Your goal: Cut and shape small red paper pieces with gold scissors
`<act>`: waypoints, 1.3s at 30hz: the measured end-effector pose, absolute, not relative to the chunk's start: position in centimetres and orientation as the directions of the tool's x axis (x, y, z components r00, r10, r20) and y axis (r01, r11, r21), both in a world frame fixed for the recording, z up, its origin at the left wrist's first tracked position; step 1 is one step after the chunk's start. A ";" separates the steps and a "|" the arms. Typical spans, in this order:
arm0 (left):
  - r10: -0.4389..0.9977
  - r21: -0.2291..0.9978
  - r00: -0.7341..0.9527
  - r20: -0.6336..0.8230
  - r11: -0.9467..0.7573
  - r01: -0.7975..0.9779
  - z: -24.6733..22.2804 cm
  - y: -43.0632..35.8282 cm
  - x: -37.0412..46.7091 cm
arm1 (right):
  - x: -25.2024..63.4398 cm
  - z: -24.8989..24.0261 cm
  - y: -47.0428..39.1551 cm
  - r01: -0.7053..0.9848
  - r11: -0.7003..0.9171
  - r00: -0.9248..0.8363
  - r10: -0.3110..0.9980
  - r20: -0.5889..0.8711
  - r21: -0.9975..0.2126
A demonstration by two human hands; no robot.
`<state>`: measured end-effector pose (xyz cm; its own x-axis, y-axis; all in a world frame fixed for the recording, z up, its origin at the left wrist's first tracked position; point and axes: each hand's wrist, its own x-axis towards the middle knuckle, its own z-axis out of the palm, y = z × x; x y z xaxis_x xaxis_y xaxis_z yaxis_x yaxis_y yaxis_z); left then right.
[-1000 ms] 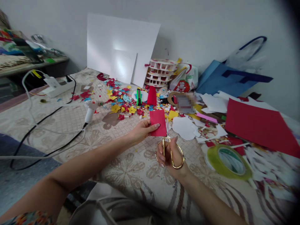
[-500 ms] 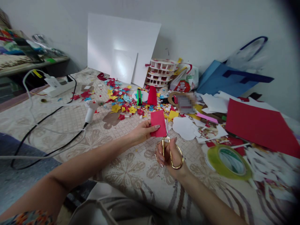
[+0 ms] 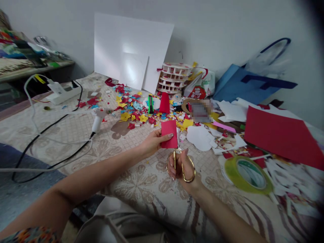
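Observation:
My left hand (image 3: 155,141) pinches a small red paper rectangle (image 3: 168,130), thumb on its near face and fingers behind. In my right hand (image 3: 182,165) is a pair of gold-handled scissors (image 3: 188,176), its loops around my thumb and fingers. The scissor blades point away from me along the right edge of the red paper; whether they touch it I cannot tell. Beyond the paper lie yellow paper flowers (image 3: 143,118) and many red and blue scraps. A white scalloped paper shape (image 3: 199,137) rests to the right of the blades.
A hot glue gun (image 3: 97,122) stands left, its black cord running to a power strip (image 3: 63,95). At right are a roll of tape (image 3: 246,176), a large red sheet (image 3: 280,136) and a blue bag (image 3: 238,84). A white tiered model (image 3: 174,77) stands at the back.
Both hands have shifted slightly left with the red paper and the scissors. The scissor handles have drawn a little closer together. The other things lie as before.

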<state>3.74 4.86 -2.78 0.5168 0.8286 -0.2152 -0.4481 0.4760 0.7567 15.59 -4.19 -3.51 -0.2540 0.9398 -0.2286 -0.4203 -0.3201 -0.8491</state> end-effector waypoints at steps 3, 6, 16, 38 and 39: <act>0.825 0.758 0.525 -0.208 0.475 -0.447 -2.8 4.9 3.7 | 15.5 -3.3 -4.1 -0.432 -0.309 -0.258 0.943 -0.213 -0.847; 0.821 0.756 0.532 -0.209 0.480 -0.444 -2.7 5.0 3.7 | 15.5 -3.3 -4.1 -0.435 -0.308 -0.274 0.940 -0.202 -0.846; 0.827 0.783 0.526 -0.199 0.457 -0.422 -2.6 5.0 3.5 | 15.7 -2.6 -4.0 -0.524 -0.387 -0.373 0.905 -0.205 -0.758; 0.806 0.777 0.556 -0.202 0.478 -0.411 -2.7 5.1 3.4 | 15.8 -2.7 -4.1 -0.539 -0.399 -0.390 0.899 -0.199 -0.742; 0.807 0.775 0.556 -0.199 0.477 -0.414 -2.8 5.1 3.4 | 15.8 -2.7 -4.1 -0.542 -0.400 -0.392 0.898 -0.199 -0.739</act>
<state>3.36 5.15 -2.75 0.5557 0.8071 -0.1993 -0.4142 0.4766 0.7754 15.81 -4.09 -2.71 -0.3920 0.8981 -0.1993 -0.5418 -0.4004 -0.7390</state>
